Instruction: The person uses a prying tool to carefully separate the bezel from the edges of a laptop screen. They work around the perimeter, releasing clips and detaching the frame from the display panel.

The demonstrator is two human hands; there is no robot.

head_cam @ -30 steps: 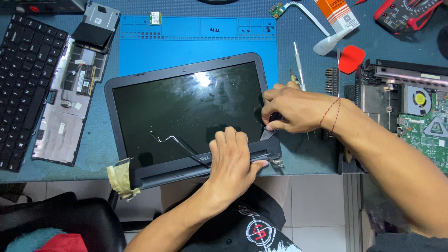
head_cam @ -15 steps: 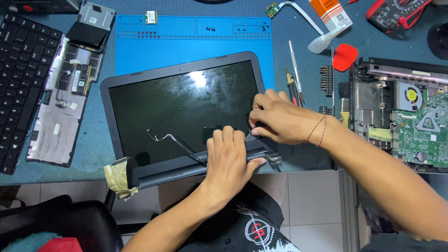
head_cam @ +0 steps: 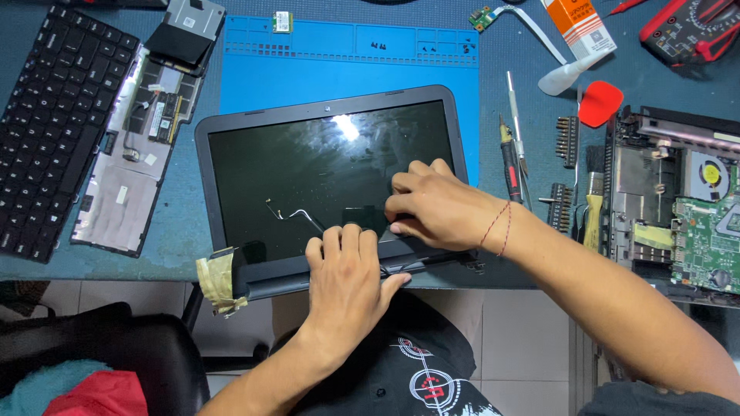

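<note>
**Head view: both hands on a laptop screen panel**

Head camera looks down on a grey laptop screen panel (head_cam: 308, 169) lying flat, half on a blue work mat (head_cam: 347, 62) on the desk (head_cam: 177, 239). The left hand (head_cam: 344, 273) presses flat on the panel's lower bezel, fingers (head_cam: 339, 239) together and extended, holding nothing. The right hand (head_cam: 435, 204) rests on the lower right of the glass, fingers (head_cam: 405, 185) curled; whether they pinch anything cannot be told. A screwdriver (head_cam: 511, 166) lies just right of the panel.

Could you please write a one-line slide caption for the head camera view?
Both hands, left and right, press on a detached laptop screen panel lying on a blue mat.
</note>
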